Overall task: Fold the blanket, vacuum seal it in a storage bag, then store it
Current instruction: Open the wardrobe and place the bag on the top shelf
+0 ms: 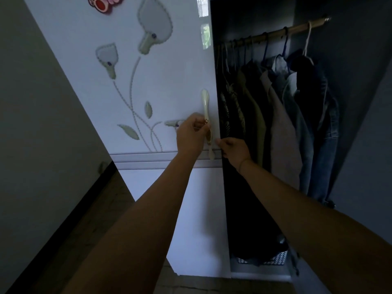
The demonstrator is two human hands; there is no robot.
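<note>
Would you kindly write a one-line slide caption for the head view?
Left hand grips the cream handle of the wardrobe door; right hand at its edge, beside hanging clothes.

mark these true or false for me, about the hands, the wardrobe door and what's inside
1. The left hand grips the cream door handle. True.
2. The right hand holds a hanger. False: it is at the edge of the wardrobe door, by the opening, and holds no hanger.
3. Clothes hang on a rail inside the wardrobe. True.
4. The door is plain white with no decoration. False: it bears a flower pattern.
5. The sealed storage bag is in the person's hands. False: no bag shows in this view.
</note>
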